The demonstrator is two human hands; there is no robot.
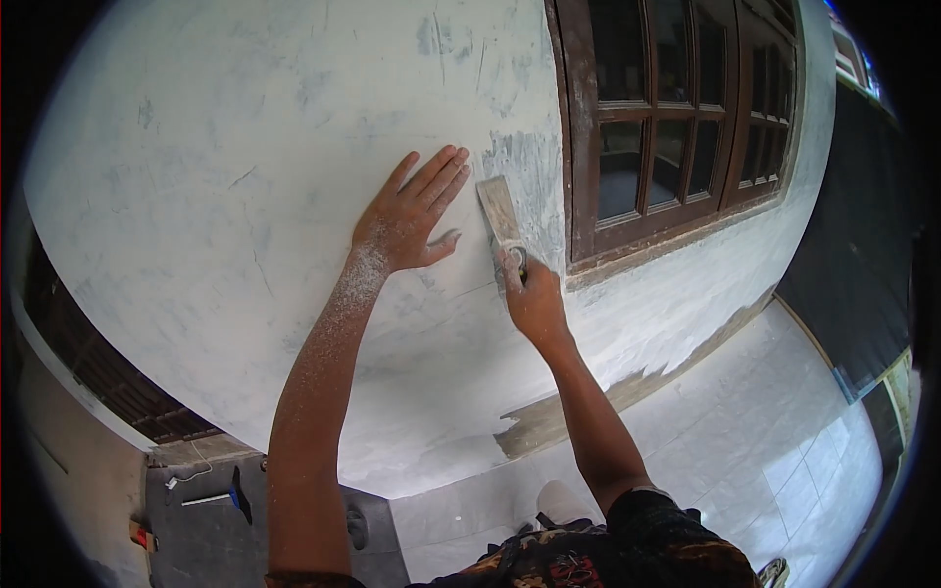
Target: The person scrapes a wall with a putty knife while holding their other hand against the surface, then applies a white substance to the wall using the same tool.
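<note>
Dark shirt [598, 561] foremost, scraper [505, 225] in right grip [536, 302], blade [496, 200] beyond.

We've got a pale wall [196, 245], patchy white and grey, with a ragged grey-brown strip [549, 423] low along it. Upper right: a brown wooden window [651, 110], small dark panes in a grid. Below, we see light grey floor tiles [686, 416], brightest patches of light at lower right. Right side, a dark sheet [838, 245]; far left, a dark slatted opening [98, 355]; lower left, dark grey flooring [211, 544].
</note>
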